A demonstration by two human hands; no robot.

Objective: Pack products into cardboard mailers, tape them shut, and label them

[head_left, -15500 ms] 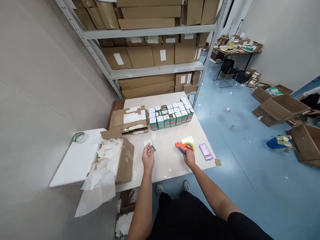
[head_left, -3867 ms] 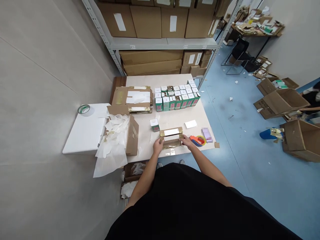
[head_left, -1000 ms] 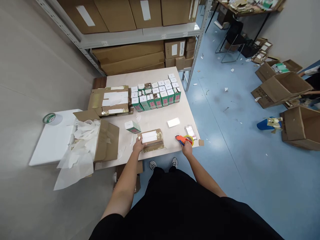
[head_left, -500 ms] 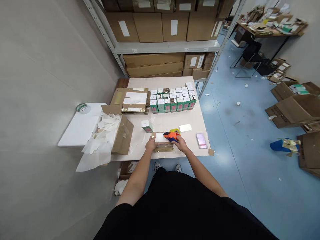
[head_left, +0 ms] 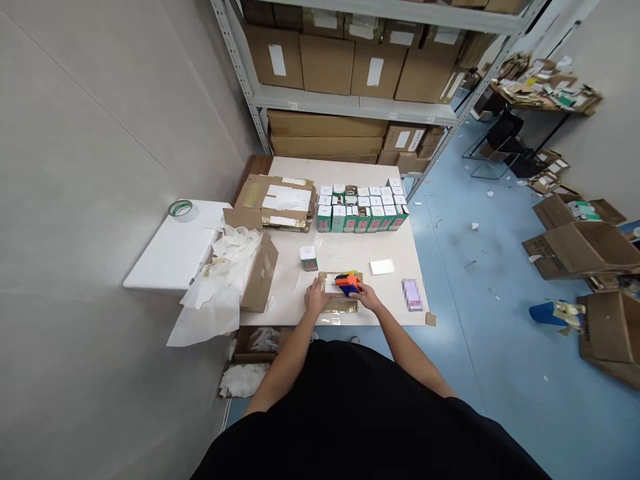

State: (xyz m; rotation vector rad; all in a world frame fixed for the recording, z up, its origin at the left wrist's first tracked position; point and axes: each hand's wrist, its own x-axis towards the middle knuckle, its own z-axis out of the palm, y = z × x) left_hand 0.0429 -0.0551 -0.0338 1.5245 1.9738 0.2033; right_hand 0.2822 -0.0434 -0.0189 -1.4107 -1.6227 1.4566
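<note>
A small brown cardboard parcel [head_left: 341, 305] lies near the front edge of the white table [head_left: 350, 257]. My left hand [head_left: 317, 297] presses on its left end, fingers curled on it. My right hand [head_left: 369, 297] grips an orange and blue tape dispenser [head_left: 348, 282] that rests on top of the parcel. A single green and white box [head_left: 309, 257] stands just behind the parcel to the left.
Several green and white boxes [head_left: 361, 210] stand in rows at the back of the table beside a taped brown carton [head_left: 277, 202]. An open carton with white paper [head_left: 240, 270], a white card [head_left: 382, 267], a tape roll [head_left: 180, 208], shelving with cartons [head_left: 345, 67].
My right hand picked up the tape dispenser from the table's right side and brought it onto the parcel. My left hand stayed on the parcel's left end.
</note>
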